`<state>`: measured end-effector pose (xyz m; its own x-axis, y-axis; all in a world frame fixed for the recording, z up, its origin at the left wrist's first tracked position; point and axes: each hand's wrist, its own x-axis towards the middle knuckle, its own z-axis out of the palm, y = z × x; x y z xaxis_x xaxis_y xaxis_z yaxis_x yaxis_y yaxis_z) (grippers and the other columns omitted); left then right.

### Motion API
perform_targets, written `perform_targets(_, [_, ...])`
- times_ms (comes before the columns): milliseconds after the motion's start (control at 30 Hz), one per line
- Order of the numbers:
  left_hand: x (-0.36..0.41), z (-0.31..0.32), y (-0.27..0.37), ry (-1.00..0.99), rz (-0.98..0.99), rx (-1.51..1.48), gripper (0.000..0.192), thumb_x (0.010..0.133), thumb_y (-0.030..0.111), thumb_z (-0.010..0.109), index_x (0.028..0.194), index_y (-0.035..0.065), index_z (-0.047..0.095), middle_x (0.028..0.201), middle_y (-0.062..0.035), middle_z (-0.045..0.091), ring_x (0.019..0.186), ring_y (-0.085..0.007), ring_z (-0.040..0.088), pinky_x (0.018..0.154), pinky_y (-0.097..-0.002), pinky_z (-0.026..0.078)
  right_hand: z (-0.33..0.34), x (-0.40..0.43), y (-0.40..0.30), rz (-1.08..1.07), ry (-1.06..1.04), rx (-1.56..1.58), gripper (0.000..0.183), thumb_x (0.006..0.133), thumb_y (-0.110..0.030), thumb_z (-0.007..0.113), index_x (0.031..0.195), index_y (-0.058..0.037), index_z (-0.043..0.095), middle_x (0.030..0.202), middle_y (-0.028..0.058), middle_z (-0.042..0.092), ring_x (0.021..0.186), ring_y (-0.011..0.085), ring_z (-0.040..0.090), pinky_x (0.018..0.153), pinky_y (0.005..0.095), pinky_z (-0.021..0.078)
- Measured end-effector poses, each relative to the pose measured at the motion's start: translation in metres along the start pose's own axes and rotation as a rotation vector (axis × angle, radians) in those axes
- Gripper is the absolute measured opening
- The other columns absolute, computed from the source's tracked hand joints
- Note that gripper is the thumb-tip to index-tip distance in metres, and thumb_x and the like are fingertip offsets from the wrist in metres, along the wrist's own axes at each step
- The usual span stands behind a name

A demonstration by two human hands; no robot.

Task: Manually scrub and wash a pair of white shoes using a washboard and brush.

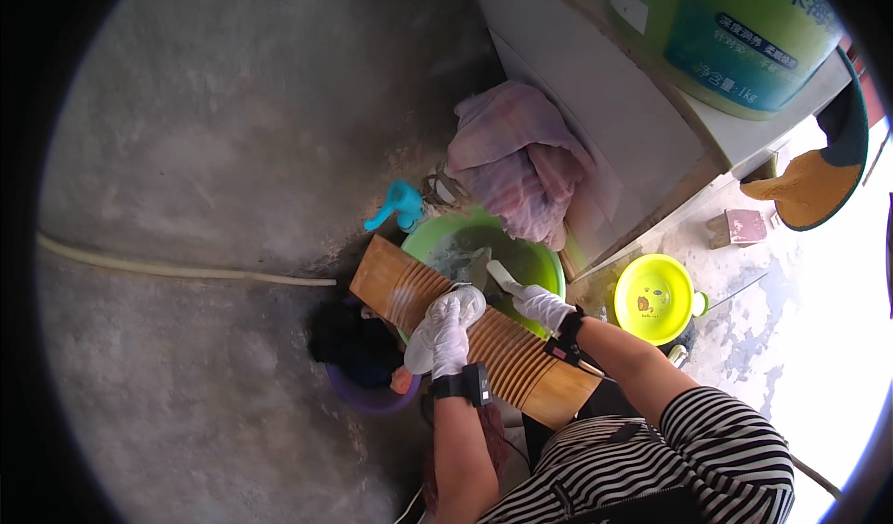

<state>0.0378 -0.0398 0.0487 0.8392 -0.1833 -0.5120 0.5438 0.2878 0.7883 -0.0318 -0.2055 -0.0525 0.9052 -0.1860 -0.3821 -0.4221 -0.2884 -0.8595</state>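
Note:
My left hand, in a white glove, grips a white shoe that rests on a ribbed wooden washboard. The board lies slantwise across a green basin of cloudy water. To the right of the shoe, my right hand, gloved too, holds a brush by its white handle. The brush's far end hangs over the water and its bristles cannot be made out. Both wrists wear black bands.
A purple basin of dark cloth stands left of the washboard. A pinkish cloth hangs by the green basin, near a turquoise plastic object. A yellow-green dipper lies at right. A large green container stands on a ledge.

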Motion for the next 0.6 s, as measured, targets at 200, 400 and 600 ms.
perform_targets(200, [-0.020, -0.005, 0.024, -0.136, 0.580, 1.523, 0.032, 0.069, 0.017, 0.064, 0.098, 0.0073, 0.053, 0.088, -0.0122, 0.059, 0.082, -0.0227, 0.057, 0.070, -0.0316, 0.044, 0.031, -0.073, -0.091, 0.590, 0.008, 1.592, 0.021, 0.085, -0.021, 0.051, 0.102, -0.0093, 0.054, 0.065, -0.0044, 0.047, 0.055, 0.0069, 0.039, 0.050, 0.0172, 0.0362])
perform_targets(400, [0.005, 0.023, 0.007, -0.024, 0.403, 1.086, 0.021, 0.086, 0.015, 0.041, 0.099, 0.0026, 0.053, 0.085, -0.0149, 0.057, 0.074, -0.0248, 0.053, 0.071, -0.0311, 0.041, 0.003, 0.001, -0.097, 0.407, -0.321, 1.324, 0.031, 0.080, -0.041, 0.054, 0.080, -0.0093, 0.054, 0.056, -0.0037, 0.043, 0.046, 0.0060, 0.039, 0.043, 0.0181, 0.0318])
perform_targets(600, [0.019, -0.021, -0.006, 0.182, 0.427, 1.048, 0.034, 0.088, 0.028, 0.038, 0.096, -0.0019, 0.052, 0.088, -0.0180, 0.057, 0.079, -0.0283, 0.054, 0.071, -0.0345, 0.041, 0.053, -0.074, -0.086, 0.438, -0.071, 1.460, 0.035, 0.087, -0.018, 0.048, 0.120, -0.0095, 0.043, 0.106, 0.0008, 0.052, 0.093, 0.0095, 0.048, 0.075, 0.0176, 0.0382])
